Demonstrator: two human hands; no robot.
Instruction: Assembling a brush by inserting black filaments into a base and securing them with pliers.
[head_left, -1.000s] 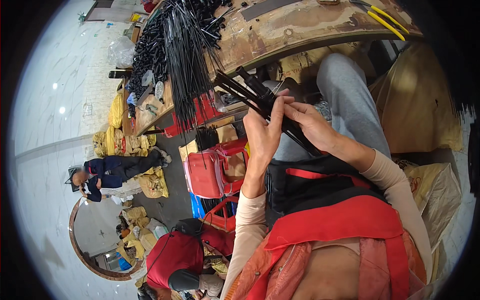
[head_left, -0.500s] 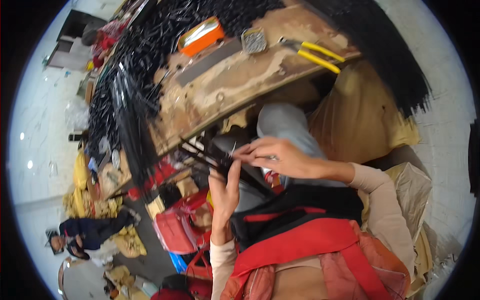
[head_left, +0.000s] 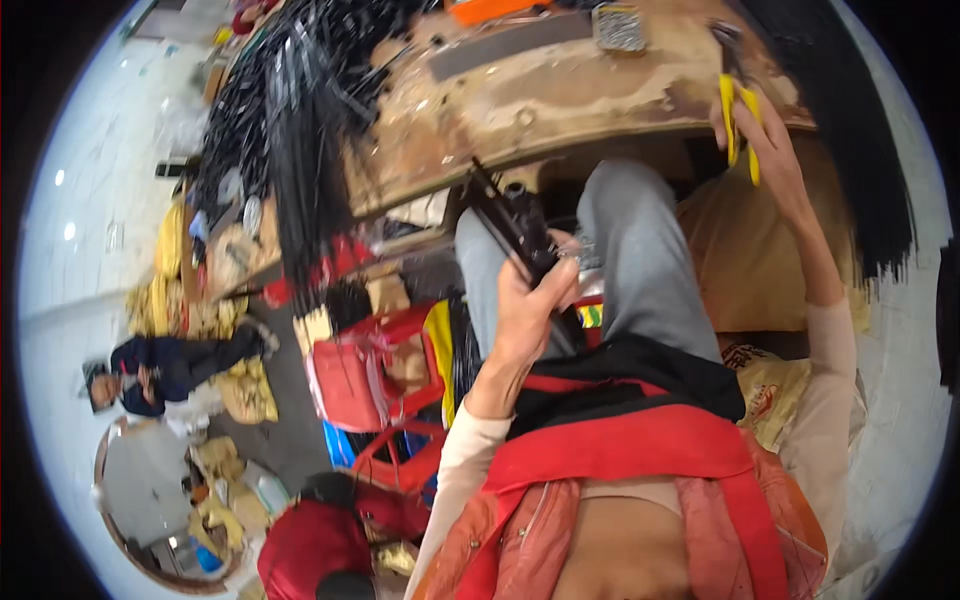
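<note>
1. While your left hand (head_left: 525, 310) grips the bundle of black strips (head_left: 515, 225) tight over your lap, you're fetching a tool.
2. Your right hand (head_left: 775, 150), at one o'clock, curls round the yellow-handled cutters (head_left: 738, 115) on the workbench (head_left: 560, 100).
3. Next, I judge, bring them to the bundle.

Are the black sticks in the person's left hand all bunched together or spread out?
Bunched. The left hand is closed around the black sticks, which poke out together as one tight bundle.
</note>
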